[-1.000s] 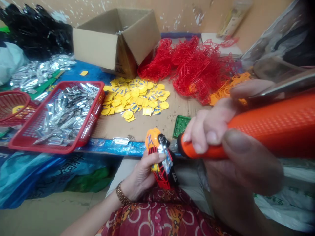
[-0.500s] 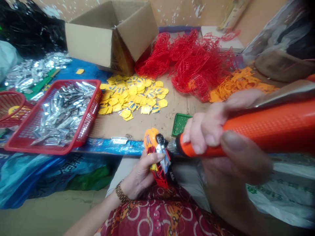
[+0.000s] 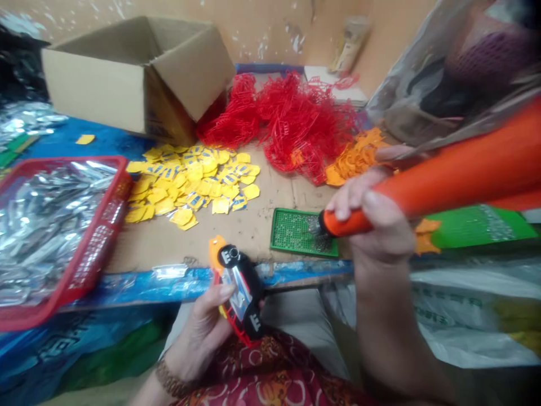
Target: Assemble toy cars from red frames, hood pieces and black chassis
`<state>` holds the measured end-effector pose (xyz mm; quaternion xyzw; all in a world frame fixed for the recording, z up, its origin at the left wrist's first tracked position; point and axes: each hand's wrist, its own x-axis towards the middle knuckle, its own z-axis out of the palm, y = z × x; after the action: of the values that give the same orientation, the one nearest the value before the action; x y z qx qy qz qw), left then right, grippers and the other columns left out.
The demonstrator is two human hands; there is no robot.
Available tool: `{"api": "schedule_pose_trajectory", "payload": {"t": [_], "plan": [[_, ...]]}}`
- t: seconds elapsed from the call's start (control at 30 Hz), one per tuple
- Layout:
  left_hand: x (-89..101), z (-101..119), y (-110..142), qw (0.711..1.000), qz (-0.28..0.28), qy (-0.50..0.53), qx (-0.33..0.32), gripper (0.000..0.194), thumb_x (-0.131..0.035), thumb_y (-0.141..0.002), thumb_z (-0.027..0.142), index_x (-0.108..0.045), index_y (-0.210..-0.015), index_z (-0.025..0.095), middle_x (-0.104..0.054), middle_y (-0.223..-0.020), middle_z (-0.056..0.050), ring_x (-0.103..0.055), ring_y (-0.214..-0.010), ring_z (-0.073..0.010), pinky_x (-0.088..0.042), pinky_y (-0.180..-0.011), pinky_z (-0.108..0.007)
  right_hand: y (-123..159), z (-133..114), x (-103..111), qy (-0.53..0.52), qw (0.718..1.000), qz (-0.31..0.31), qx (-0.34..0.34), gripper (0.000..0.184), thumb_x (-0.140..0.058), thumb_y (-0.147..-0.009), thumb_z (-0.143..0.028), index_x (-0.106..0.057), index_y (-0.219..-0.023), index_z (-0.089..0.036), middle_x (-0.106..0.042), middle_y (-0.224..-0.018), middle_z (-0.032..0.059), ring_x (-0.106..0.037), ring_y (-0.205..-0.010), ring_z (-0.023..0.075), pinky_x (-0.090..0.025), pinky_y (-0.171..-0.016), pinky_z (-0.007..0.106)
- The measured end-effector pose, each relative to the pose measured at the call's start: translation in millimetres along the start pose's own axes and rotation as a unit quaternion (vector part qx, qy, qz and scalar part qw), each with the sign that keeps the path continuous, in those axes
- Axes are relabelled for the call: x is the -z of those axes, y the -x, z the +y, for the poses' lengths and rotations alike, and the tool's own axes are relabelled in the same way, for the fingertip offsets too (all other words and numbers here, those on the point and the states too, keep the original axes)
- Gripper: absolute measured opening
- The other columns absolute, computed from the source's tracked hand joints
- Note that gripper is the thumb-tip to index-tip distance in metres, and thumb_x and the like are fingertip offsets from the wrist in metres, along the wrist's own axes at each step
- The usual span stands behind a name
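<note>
My left hand point(image 3: 209, 321) is closed around a toy car point(image 3: 243, 290) with black wheels, an orange end, a red frame and a silver side piece. It holds the car tilted in front of the table edge, above my lap. My right hand point(image 3: 376, 217) grips an orange power screwdriver point(image 3: 456, 169) near its front end. The screwdriver's tip is at the right part of a small green tray point(image 3: 291, 231) with a grid of holes and small metal screws. Blur at the tip hides whether a screw sits on it.
A red basket point(image 3: 95, 248) of silver pieces stands left. Yellow panels point(image 3: 190, 180) lie mid-table, a cardboard box point(image 3: 97, 93) behind them. Red plastic frames point(image 3: 296, 124) and orange parts point(image 3: 355, 158) are heaped farther back. A green board point(image 3: 477, 231) lies at right.
My right hand has moved the screwdriver away from the toy car to the green tray. The car has turned in my left hand, showing its wheels more. The view has shifted right.
</note>
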<state>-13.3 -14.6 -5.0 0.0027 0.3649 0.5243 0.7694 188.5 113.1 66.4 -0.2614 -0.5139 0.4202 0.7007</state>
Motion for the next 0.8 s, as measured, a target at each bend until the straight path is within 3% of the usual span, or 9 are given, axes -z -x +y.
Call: {"api": "schedule_pose_trajectory", "payload": {"t": [0.13, 0.27, 0.37, 0.57, 0.8], "plan": [[5.8, 2.4, -0.7, 0.999, 0.041, 0.003, -0.006, 0.046, -0.088, -0.055, 0.018, -0.072, -0.098, 0.016, -0.077, -0.078, -0.002, -0.071, -0.063, -0.0179, -0.062, -0.067, -0.031, 1.6, 20.5, 9.1, 0.026, 1.0, -0.007, 0.0, 0.017, -0.071, -0.078, -0.026, -0.056, -0.085, -0.028, -0.053, -0.066, -0.0072, -0.053, -0.048, 0.0088, -0.053, -0.052, 0.029], [7.3, 2.8, 2.0, 0.998, 0.058, -0.017, 0.002, 0.041, -0.086, -0.06, 0.021, -0.074, -0.099, 0.016, -0.078, -0.09, -0.006, -0.074, -0.074, -0.0227, -0.063, -0.07, -0.034, 3.1, 27.3, 9.3, 0.046, 0.999, -0.01, -0.013, 0.027, -0.069, -0.08, -0.028, -0.056, -0.103, -0.031, -0.053, -0.067, -0.008, -0.055, -0.049, 0.0106, -0.055, -0.054, 0.031], [8.5, 1.8, 3.6, 0.997, 0.071, -0.019, 0.009, 0.043, -0.086, -0.061, 0.021, -0.074, -0.102, 0.017, -0.079, -0.09, -0.005, -0.074, -0.077, -0.0239, -0.064, -0.072, -0.035, 2.5, 29.8, 8.3, 0.041, 0.999, -0.001, -0.015, 0.028, -0.068, -0.082, -0.025, -0.056, -0.106, -0.03, -0.055, -0.069, -0.0079, -0.056, -0.051, 0.0104, -0.056, -0.055, 0.03], [12.3, -1.4, 5.7, 0.999, 0.034, -0.028, 0.026, 0.03, -0.082, -0.067, 0.025, -0.076, -0.094, 0.013, -0.078, -0.088, -0.007, -0.074, -0.079, -0.0223, -0.062, -0.079, -0.032, 0.1, 38.2, 6.4, 0.054, 0.998, -0.013, -0.01, 0.018, -0.066, -0.082, -0.02, -0.055, -0.094, -0.027, -0.054, -0.071, -0.0076, -0.055, -0.051, 0.0089, -0.055, -0.053, 0.028], [16.7, -1.1, 3.8, 0.999, 0.028, -0.025, 0.032, 0.026, -0.081, -0.069, 0.024, -0.077, -0.092, 0.011, -0.079, -0.087, -0.008, -0.073, -0.077, -0.0191, -0.061, -0.081, -0.028, 2.7, 43.6, 5.8, 0.082, 0.996, -0.009, -0.022, 0.022, -0.065, -0.081, -0.024, -0.054, -0.101, -0.027, -0.054, -0.068, -0.0074, -0.055, -0.051, 0.0093, -0.055, -0.052, 0.027]]}}
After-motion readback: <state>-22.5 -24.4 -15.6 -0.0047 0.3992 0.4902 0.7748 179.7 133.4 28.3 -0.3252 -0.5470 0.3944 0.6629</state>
